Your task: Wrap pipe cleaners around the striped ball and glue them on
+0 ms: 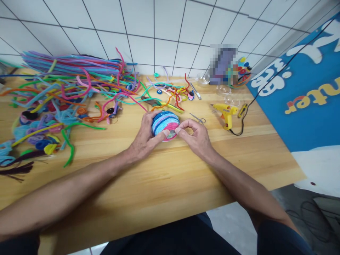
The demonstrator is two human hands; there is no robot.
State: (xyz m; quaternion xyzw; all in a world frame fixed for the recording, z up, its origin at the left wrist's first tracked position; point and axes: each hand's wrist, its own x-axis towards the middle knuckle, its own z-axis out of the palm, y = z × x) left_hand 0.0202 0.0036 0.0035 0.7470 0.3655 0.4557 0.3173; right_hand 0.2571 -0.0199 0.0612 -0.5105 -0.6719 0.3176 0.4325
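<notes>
A ball wrapped in blue, lilac and pink pipe cleaners (165,119) is held just above or on the table, in the middle of the view. Around its left side my left hand (149,131) is closed, thumb on the near face. My right hand (195,134) pinches at the pink part on the ball's right side, thumb and forefinger together. Between the two thumbs a small greyish, clear-looking patch of the ball shows. Whether a loose pipe cleaner end sits in the right pinch is too small to tell.
Pipe cleaners (77,65) lie heaped at the left and back. Beyond the ball are yellow-handled pliers (159,103) and small scissors (198,118). A yellow glue gun (225,113) with a black cord stands at the right, near clear plastic balls (203,78). A tiled wall (140,21) borders the table.
</notes>
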